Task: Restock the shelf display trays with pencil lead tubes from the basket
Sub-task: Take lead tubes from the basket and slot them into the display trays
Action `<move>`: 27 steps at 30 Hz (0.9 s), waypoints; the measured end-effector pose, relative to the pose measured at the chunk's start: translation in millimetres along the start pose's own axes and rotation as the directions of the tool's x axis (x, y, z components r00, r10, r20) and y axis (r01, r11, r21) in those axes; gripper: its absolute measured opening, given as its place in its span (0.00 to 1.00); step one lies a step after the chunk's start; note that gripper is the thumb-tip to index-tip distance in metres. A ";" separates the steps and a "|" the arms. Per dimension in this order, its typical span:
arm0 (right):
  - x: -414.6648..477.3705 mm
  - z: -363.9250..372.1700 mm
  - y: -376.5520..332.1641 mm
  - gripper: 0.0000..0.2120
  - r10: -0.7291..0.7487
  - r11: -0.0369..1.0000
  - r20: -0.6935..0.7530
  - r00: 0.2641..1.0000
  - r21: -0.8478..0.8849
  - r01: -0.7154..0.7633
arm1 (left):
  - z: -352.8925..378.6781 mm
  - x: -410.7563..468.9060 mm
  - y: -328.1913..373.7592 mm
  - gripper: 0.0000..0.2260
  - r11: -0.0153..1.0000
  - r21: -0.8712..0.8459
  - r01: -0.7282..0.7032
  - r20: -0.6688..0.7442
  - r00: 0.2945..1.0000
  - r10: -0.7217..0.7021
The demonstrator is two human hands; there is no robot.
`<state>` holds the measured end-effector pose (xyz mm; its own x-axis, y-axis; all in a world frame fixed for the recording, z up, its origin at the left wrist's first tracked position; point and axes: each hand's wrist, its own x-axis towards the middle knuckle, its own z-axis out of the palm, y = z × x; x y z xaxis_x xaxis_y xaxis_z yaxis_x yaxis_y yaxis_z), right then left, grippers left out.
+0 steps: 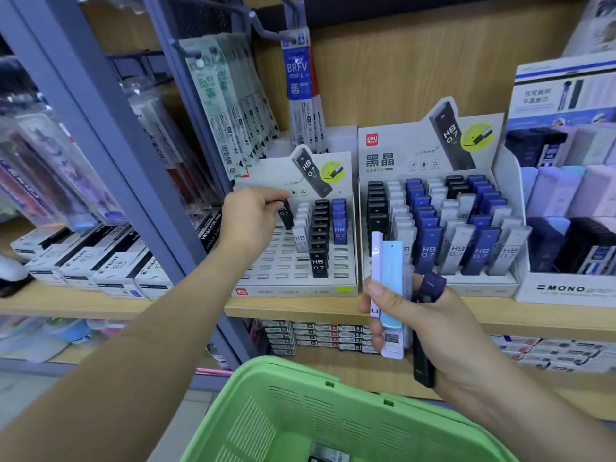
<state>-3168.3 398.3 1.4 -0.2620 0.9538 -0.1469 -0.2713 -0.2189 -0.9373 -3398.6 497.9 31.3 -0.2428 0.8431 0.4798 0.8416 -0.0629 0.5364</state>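
Your left hand [250,216] pinches a black lead tube [286,213] over the back-left slots of the left display tray [293,291] on the shelf [186,306]. Your right hand [433,325] grips a bundle of tubes [392,281] — pale blue in front — above the green basket [300,411], where another tube [328,456] lies.

Bright, even light; shadows faint and soft. Wide-angle distortion tilts the blue upright [110,135] beyond the left hand [248,216]. Hanging packets [50,168] farther left are blurred with pale glare; the display tray [433,151] above the right hand [430,325] reads sharply.
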 end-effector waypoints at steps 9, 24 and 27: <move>0.9 3.6 1.9 0.20 0.038 0.999 0.012 0.999 0.009 -0.038 | 9.0 9.6 -11.3 0.10 0.990 0.019 -0.140 -0.028 0.990 0.141; 0.5 2.8 5.6 0.22 0.109 0.994 0.038 0.993 -0.006 -0.109 | 7.0 16.6 -15.2 0.10 0.971 0.097 -0.220 0.069 0.974 0.214; 0.6 4.4 6.3 0.24 0.122 0.993 0.041 0.992 0.000 -0.122 | 18.1 15.7 -12.6 0.10 0.969 0.061 -0.239 0.007 0.971 0.239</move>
<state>-3174.3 396.7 -3.2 -0.3312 0.9107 -0.2468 -0.2372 -0.3335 -0.9124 -3404.3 521.6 19.5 -0.0312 0.8073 0.5893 0.9030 -0.2300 0.3629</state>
